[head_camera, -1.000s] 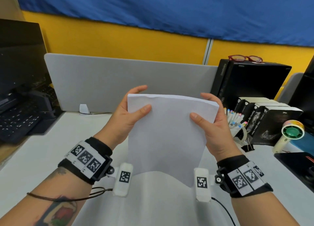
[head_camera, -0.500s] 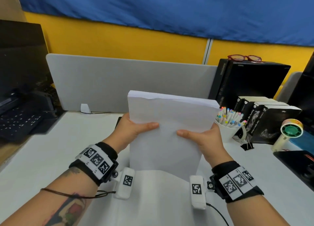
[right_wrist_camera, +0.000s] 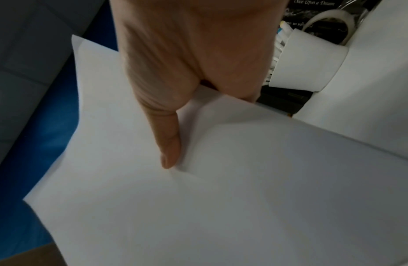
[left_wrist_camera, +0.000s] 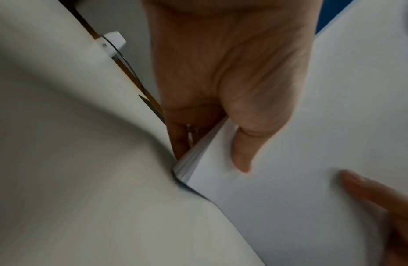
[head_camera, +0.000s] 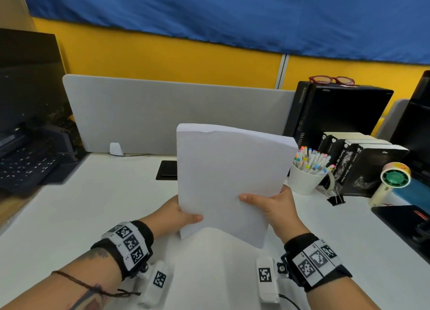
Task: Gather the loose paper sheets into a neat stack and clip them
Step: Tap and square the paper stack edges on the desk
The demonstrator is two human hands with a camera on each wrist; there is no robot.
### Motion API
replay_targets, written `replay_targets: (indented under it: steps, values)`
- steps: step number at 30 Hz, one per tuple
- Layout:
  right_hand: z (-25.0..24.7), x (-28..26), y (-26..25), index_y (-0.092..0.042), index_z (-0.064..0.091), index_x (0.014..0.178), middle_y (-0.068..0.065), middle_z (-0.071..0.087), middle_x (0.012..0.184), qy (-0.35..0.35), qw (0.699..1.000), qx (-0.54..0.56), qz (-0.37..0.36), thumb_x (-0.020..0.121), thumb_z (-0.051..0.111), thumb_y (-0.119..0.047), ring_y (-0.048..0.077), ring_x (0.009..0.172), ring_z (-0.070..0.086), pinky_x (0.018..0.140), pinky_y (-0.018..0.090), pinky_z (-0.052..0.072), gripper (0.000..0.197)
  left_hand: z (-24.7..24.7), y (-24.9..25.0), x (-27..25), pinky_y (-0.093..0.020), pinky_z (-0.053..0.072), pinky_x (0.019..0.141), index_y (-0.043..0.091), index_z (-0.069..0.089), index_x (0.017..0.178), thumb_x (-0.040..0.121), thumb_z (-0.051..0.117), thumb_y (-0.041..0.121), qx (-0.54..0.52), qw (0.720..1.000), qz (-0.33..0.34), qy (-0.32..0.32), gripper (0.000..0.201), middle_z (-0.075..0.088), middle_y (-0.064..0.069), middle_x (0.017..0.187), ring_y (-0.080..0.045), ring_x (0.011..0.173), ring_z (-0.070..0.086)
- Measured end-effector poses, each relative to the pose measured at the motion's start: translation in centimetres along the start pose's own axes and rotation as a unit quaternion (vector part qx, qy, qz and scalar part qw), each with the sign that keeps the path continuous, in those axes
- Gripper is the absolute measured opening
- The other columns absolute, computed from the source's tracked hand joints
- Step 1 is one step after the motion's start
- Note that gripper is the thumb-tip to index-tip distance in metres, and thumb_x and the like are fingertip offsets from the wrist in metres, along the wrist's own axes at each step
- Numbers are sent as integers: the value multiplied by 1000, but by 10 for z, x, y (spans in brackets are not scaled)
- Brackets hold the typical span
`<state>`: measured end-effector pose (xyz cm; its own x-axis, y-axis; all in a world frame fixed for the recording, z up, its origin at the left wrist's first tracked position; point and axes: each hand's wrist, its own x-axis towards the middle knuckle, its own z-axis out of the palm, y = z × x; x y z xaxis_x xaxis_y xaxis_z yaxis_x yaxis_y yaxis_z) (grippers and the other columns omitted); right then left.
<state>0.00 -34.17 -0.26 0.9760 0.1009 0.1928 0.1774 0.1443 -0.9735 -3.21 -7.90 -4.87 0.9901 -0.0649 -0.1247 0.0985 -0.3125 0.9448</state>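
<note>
Both hands hold the paper stack (head_camera: 229,177) upright above the white desk (head_camera: 100,207): the left hand (head_camera: 173,216) pinches its lower left edge, the right hand (head_camera: 277,207) its lower right edge, thumbs in front. Only the left wrist view shows the layered sheet edges. Only the head view shows the binder clip (head_camera: 336,199) near the white cup (head_camera: 304,179). The right wrist view reads "Once Upon a Dream" on a black book (right_wrist_camera: 312,4).

I see a yellow wall (head_camera: 162,53) under blue fabric (head_camera: 232,14). A grey desk divider (head_camera: 162,114) backs my white desk (head_camera: 93,205). Even indoor light.
</note>
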Motion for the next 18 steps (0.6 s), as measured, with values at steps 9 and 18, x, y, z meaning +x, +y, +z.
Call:
replay_targets:
  steps: [9,18]
  values:
    - [0,1,-2,-10,72,96,8,78,96,0,1000,-12,3,62,87,10,25,87,75,76,39,61,41,-12,80,-10,-46,58,99,18,73,115,74,89,15,-164,974,147,63,44,79,-4,116,-26,111,74]
    - [0,1,-13,-9,72,97,8,78,98,-16,999,-36,-5,61,87,9,28,93,74,80,42,62,42,-30,143,-8,-33,59,70,35,70,94,99,64,13,-152,956,248,32,23,72,6,94,-16,79,69]
